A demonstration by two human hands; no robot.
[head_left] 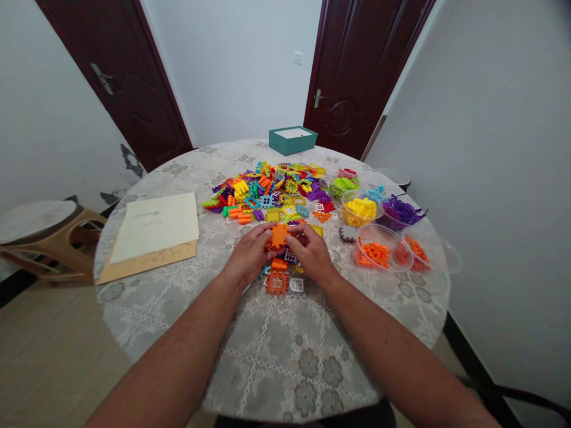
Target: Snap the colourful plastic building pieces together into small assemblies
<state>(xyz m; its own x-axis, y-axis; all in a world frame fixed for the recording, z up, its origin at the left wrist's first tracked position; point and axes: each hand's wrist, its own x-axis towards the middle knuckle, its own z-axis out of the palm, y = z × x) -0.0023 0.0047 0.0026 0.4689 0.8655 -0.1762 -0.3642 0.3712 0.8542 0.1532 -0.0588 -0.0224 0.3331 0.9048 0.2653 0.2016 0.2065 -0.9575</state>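
Note:
Between my two hands, above the middle of the table, is an orange interlocking toy block piece [279, 235] with notched edges. My left hand [250, 254] grips its left side, fingers closed. From the right, my right hand [313, 252] pinches the same piece with thumb and fingers. Just below the hands lie an orange window-frame piece [277, 283] and a white window piece [297, 285]. Beyond them spreads a large mixed heap of colourful plastic blocks [272, 187]. Some pieces under the hands are partly hidden.
Clear bowls stand at right: one with yellow pieces [361, 209], one with green pieces [344, 185], one with orange pieces [375, 254]. Purple pieces [401, 211] sit behind. A teal box [292, 141] is at the far edge, paper sheets [156, 226] at left, a wooden stool [53, 244] beyond.

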